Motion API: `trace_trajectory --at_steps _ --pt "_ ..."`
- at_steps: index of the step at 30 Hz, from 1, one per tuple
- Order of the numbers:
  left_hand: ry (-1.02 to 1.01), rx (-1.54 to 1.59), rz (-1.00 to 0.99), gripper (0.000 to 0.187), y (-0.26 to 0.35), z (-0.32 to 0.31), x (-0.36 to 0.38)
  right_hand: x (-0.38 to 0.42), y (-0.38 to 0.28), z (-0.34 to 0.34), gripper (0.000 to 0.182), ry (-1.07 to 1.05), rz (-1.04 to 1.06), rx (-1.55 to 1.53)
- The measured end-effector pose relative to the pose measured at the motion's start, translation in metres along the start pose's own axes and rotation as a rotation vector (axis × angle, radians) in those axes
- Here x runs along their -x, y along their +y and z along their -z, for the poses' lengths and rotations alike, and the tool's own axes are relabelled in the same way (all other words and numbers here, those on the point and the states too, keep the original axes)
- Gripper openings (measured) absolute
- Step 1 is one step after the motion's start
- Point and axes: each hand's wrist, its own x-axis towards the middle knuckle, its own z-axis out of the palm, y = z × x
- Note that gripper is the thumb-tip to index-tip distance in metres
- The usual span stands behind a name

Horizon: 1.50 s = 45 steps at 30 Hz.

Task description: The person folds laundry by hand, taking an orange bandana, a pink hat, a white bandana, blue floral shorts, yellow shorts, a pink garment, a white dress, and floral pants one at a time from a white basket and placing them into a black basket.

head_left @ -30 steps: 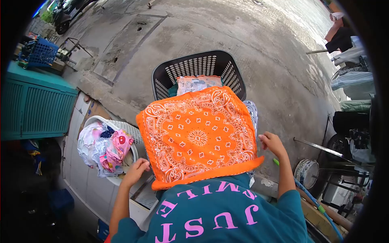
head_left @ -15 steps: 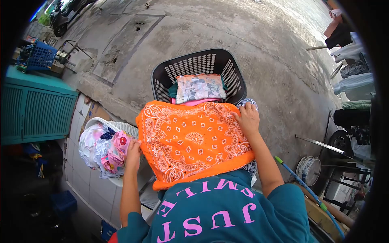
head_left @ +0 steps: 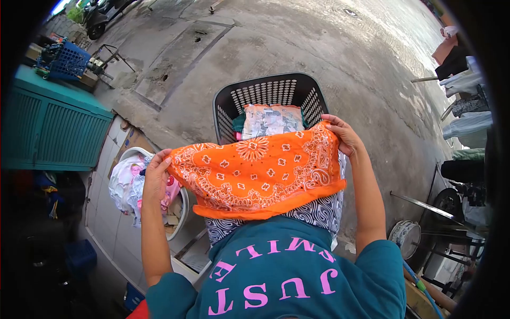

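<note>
An orange paisley bandana (head_left: 255, 173) stretches between my two hands, its far edge lifted off my lap and its near edge lying over patterned black-and-white fabric (head_left: 319, 212). My left hand (head_left: 158, 171) pinches the far left corner. At the far right corner, my right hand (head_left: 342, 135) grips the cloth between thumb and fingers. Just beyond the bandana stands a dark perforated laundry basket (head_left: 218, 109) with a folded printed cloth (head_left: 272, 120) on top of other clothes.
On the left, a white basket (head_left: 184, 210) holds a heap of white and pink laundry (head_left: 127, 181). A teal louvred cabinet (head_left: 53, 127) stands behind it. Clothes hang (head_left: 467, 125) along the right, near a blue pole (head_left: 427, 297). Rough concrete (head_left: 366, 80) stretches ahead.
The bandana lay spread flat over my lap; now both hands have taken its far corners and raised them, so part of the cloth is folded or hangs down and more patterned fabric shows.
</note>
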Motion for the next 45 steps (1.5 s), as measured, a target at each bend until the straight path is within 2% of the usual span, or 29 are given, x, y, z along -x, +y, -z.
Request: trace_trajectory --at_steps 2,4,9,12,15,18,20,22,23,25,26,28,29,30,32,33,34,35,36,37,38,40,41,42,44,45 --pt "0.030 -0.038 -0.077 0.027 0.045 0.001 -0.008 -0.006 -0.037 -0.029 0.023 0.039 0.062 0.037" --pt "-0.028 -0.088 -0.182 0.030 0.087 0.011 -0.019 -0.023 -0.070 -0.046 0.021 -0.025 0.173 0.153" --pt "0.034 -0.281 -0.400 0.038 0.187 0.008 -0.020 -0.049 -0.154 -0.112 0.020 -0.081 0.445 0.423" --pt "0.091 -0.466 -0.575 0.044 0.229 0.000 -0.012 -0.041 -0.190 -0.159 0.030 -0.210 0.682 0.644" --pt "0.160 -0.747 -0.747 0.045 0.255 -0.001 -0.009 -0.047 -0.205 -0.184 0.036 -0.197 0.812 0.727" --pt "0.272 -0.663 -0.673 0.044 0.275 -0.004 -0.002 -0.047 -0.227 -0.197 0.037 -0.135 0.783 0.801" --pt "0.303 -0.670 -0.656 0.042 0.282 0.000 -0.003 -0.049 -0.232 -0.201 0.038 -0.161 0.785 0.758" --pt "0.217 -0.705 -0.811 0.040 0.281 0.007 -0.010 -0.046 -0.233 -0.204 0.038 -0.151 0.884 0.890" --pt "0.214 -0.706 -0.808 0.040 0.278 0.011 -0.012 -0.045 -0.230 -0.203 0.038 -0.148 0.880 0.890" --pt "0.375 -1.049 -0.945 0.038 0.265 0.014 -0.011 -0.038 -0.218 -0.200 0.041 -0.066 0.957 1.116" --pt "0.368 -1.048 -0.935 0.038 0.255 0.016 -0.010 -0.036 -0.212 -0.197 0.043 -0.024 0.987 1.232" --pt "0.384 -1.206 -0.937 0.038 0.237 0.017 -0.004 -0.040 -0.199 -0.180 0.032 -0.010 0.960 1.264" --pt "0.404 -1.255 -0.890 0.030 0.228 0.015 0.002 -0.037 -0.193 -0.173 0.028 -0.005 0.897 1.295" --pt "0.400 -1.254 -0.881 0.030 0.218 0.017 0.008 -0.033 -0.186 -0.167 0.024 -0.001 0.831 1.324" --pt "0.453 -1.375 -0.803 0.016 0.198 0.023 0.018 -0.020 -0.169 -0.152 0.017 0.021 0.846 1.375" --pt "0.451 -1.375 -0.795 0.016 0.186 0.025 0.024 -0.010 -0.159 -0.146 0.015 0.011 0.869 1.302" --pt "0.356 -1.031 -0.833 0.013 0.174 0.025 0.030 0.001 -0.149 -0.140 0.014 0.001 0.891 1.228" --pt "0.263 -0.686 -0.854 0.009 0.164 0.027 0.036 0.010 -0.139 -0.134 0.011 -0.089 0.818 0.992" --pt "0.266 -0.685 -0.851 0.009 0.158 0.031 0.043 0.018 -0.131 -0.127 0.009 -0.174 0.741 0.755" --pt "0.069 -0.335 -0.791 0.011 0.154 0.036 0.049 0.024 -0.127 -0.118 0.004 -0.270 0.711 0.672" --pt "-0.123 0.015 -0.710 0.013 0.151 0.040 0.053 0.024 -0.122 -0.108 0.004 -0.270 0.706 0.673" --pt "-0.193 0.126 -0.730 0.015 0.145 0.042 0.049 0.026 -0.113 -0.102 0.010 -0.509 0.570 0.172" --pt "-0.151 0.158 -0.655 0.014 0.144 0.039 0.042 0.025 -0.108 -0.105 0.013 -0.366 0.559 0.094" --pt "-0.111 0.188 -0.580 0.013 0.145 0.032 0.035 0.022 -0.106 -0.112 0.013 -0.364 0.559 0.095" --pt "0.036 0.104 -0.475 0.013 0.143 0.017 0.011 0.003 -0.106 -0.121 0.010 -0.132 0.465 0.079" --pt "0.070 0.108 -0.452 0.013 0.138 0.018 -0.007 -0.008 -0.103 -0.121 0.008 -0.104 0.419 0.038"
